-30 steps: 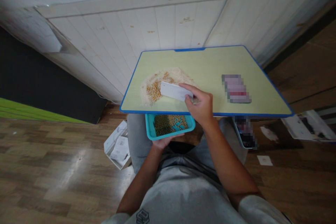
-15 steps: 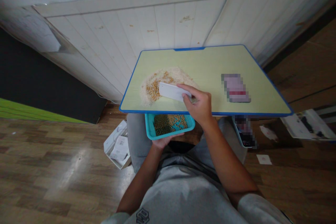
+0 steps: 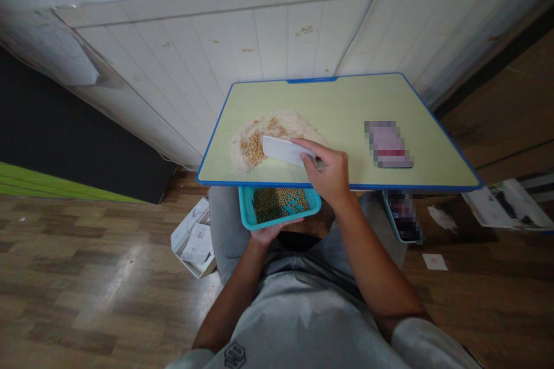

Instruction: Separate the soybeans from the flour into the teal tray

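Note:
My right hand [image 3: 331, 176] grips a flat white rectangular plate, like a scraper [image 3: 283, 150], between thumb and fingers. It is tilted on edge at the near side of a spread pile of pale rice-like grains [image 3: 298, 121]. Round yellow beans [image 3: 255, 150], like soybeans, lie among the grains at the plate's left end. Below the table's front edge, my left hand [image 3: 266, 233] holds a teal plastic tray [image 3: 247, 207] from underneath, most of its fingers hidden. Many round beans [image 3: 289, 199] lie in the tray, darker in its left half.
The pale yellow folding table [image 3: 346, 104] has a blue rim and stands against the white panelled wall [image 3: 277, 29]. A blurred-out flat item [image 3: 389, 145] lies on its right side. An open white box [image 3: 194, 242] stands on the floor at left; a phone-like item [image 3: 404, 222] rests by my right thigh.

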`<action>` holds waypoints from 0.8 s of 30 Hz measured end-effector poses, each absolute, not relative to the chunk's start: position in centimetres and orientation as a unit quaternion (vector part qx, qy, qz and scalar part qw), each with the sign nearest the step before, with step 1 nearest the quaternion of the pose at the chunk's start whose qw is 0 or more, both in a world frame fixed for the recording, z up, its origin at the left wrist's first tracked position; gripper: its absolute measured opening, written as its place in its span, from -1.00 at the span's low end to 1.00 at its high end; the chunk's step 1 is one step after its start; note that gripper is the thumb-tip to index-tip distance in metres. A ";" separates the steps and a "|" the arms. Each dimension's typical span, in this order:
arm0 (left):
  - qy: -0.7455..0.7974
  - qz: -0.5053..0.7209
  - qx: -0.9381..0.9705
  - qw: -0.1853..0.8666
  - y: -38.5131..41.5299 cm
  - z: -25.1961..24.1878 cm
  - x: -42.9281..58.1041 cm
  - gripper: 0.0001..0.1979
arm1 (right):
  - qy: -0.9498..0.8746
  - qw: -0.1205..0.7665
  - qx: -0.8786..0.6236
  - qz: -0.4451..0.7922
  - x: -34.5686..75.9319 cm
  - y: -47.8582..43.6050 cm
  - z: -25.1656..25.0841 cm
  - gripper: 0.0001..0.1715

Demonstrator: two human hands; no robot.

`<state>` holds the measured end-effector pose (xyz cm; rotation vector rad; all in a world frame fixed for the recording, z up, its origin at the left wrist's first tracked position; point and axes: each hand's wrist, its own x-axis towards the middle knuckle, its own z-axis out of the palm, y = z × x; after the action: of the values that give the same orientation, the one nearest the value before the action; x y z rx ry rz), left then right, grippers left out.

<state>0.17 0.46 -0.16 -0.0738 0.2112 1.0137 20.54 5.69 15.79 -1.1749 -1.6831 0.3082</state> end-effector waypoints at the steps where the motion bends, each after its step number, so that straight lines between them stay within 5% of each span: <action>1: 0.100 0.483 -0.035 0.869 0.5 -0.1 0.2 -0.19 | -0.698 0.510 -0.486 0.127 20.5 5.7 15.8 -0.48; 24: 0.107 0.491 -0.043 0.863 0.5 -0.7 0.2 -0.25 | -0.682 0.512 -0.517 0.077 21.4 6.6 15.8 -0.50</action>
<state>0.17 0.55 -0.74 -0.0903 0.2234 1.0300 21.37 6.59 15.77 -1.2443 -1.6405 0.1855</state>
